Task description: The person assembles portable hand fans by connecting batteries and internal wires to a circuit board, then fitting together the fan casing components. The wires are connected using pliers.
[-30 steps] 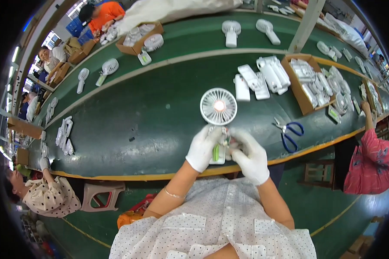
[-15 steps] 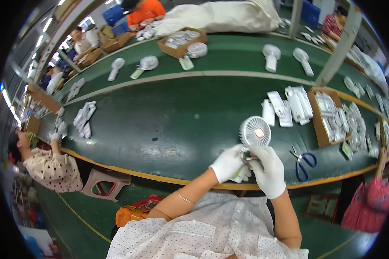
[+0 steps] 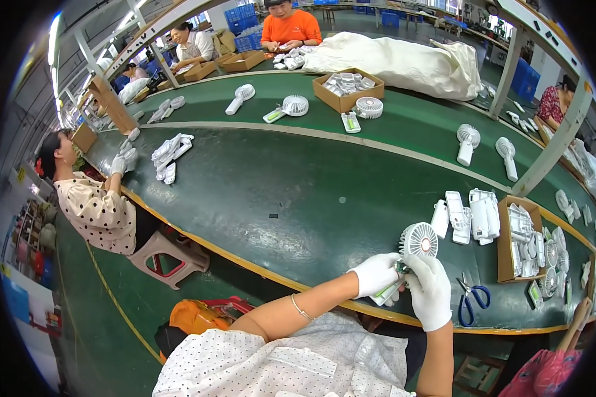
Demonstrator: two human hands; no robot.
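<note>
A small white handheld fan (image 3: 420, 241) with a round slotted head is held over the front edge of the green table. My left hand (image 3: 375, 275), in a white glove, is closed on the fan's handle from the left. My gloved right hand (image 3: 429, 291) grips it just below the head, thumb and fingers pinched together. The handle looks opened: a bit of green circuit board shows between my hands, and a green-labelled battery (image 3: 385, 292) lies under my left fingers. Part of the handle is hidden by my gloves. Blue-handled cutters (image 3: 473, 301) rest right of my right hand.
White handle shells (image 3: 458, 218) lie beside a cardboard box (image 3: 506, 248) of parts at the right. More fans (image 3: 295, 106) sit across the far strip, near another box (image 3: 341, 102). A metal post (image 3: 556, 142) stands at the far right. Co-workers sit left and opposite.
The view has swung, so the table and my hands appear further right and lower. Both hands keep hold of the fan, whose head now faces slightly differently.
</note>
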